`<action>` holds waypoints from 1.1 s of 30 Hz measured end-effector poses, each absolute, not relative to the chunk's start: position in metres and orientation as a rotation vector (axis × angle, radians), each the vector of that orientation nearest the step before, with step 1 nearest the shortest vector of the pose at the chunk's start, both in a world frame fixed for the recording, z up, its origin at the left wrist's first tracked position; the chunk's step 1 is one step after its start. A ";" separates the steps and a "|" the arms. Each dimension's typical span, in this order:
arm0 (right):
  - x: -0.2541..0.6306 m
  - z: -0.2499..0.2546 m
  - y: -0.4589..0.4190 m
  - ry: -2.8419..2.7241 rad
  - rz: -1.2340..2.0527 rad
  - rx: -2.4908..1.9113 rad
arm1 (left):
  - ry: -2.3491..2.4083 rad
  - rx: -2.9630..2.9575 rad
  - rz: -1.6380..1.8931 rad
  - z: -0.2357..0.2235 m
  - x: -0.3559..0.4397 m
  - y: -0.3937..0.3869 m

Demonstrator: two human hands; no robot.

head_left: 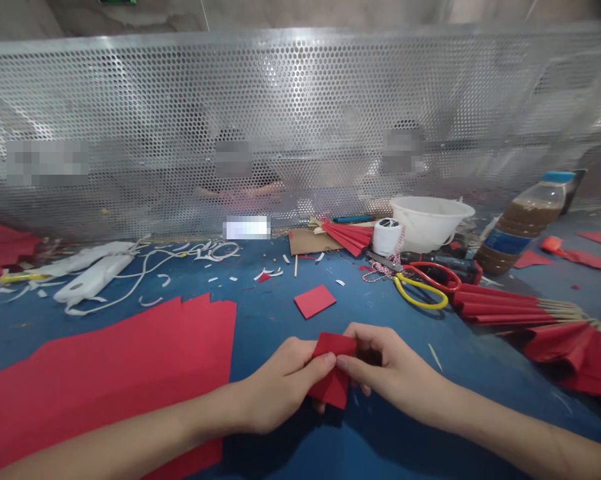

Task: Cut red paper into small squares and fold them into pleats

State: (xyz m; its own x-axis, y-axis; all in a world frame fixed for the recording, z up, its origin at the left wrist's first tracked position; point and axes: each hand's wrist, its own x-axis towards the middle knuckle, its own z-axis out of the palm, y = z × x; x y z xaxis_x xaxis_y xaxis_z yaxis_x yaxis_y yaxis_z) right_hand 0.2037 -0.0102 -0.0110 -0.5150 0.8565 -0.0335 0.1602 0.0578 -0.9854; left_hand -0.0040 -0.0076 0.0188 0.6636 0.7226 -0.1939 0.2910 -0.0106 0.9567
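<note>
A small piece of red paper (333,390) is held above the blue table between both hands. My left hand (285,383) pinches it from the left, the thumb lying on its front. From the right, my right hand (393,373) grips the same piece, its thumb tip almost meeting the left thumb. The fingers behind the paper are partly hidden. Just beyond the hands a flat red paper rectangle (315,301) lies on the table. To the left, large red paper sheets (145,373) are spread in a stack under my left forearm.
Scissors (420,293) with red and yellow handles lie right of centre, near pleated red paper (505,305). Behind them stand a white bowl (430,220), a string spool (387,237) and a brown-filled bottle (520,223). A white power strip (97,273) lies left. Perforated metal panel (300,100) closes off the back.
</note>
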 end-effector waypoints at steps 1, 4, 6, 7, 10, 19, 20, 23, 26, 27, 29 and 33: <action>0.204 -0.011 -0.010 -1.750 1.507 -1.013 | 0.861 1.604 0.417 0.017 -0.004 -0.008; 0.204 -0.009 -0.010 -1.752 1.534 -0.991 | 0.895 1.593 0.421 0.011 -0.005 -0.007; 0.205 -0.010 -0.007 -1.717 1.487 -0.995 | 0.944 1.545 0.472 0.006 -0.005 -0.006; 0.207 -0.010 -0.005 -1.689 1.430 -1.007 | 1.006 1.515 0.539 0.004 -0.004 -0.004; 0.216 -0.010 0.003 -1.592 1.244 -1.056 | 1.253 1.440 0.825 -0.002 -0.004 0.002; 0.218 -0.006 0.004 -1.587 1.658 -0.931 | 1.403 1.838 1.173 -0.010 -0.013 -0.002; 0.215 -0.007 0.001 -1.600 1.742 -0.898 | 1.259 1.918 1.100 -0.007 -0.014 -0.006; 0.210 -0.007 -0.008 -1.600 1.901 -0.811 | 0.777 2.054 0.866 0.001 -0.014 -0.014; 0.211 -0.004 -0.012 -1.627 1.983 -0.738 | 0.540 2.015 0.817 0.004 -0.017 -0.016; 0.212 -0.003 -0.012 -1.636 2.006 -0.725 | 0.530 2.005 0.813 0.004 -0.018 -0.016; 0.213 -0.002 -0.012 -1.658 2.036 -0.722 | 0.538 2.001 0.776 0.004 -0.019 -0.016; 0.213 0.000 -0.010 -1.747 1.999 -0.780 | 0.509 1.970 0.677 0.008 -0.018 -0.014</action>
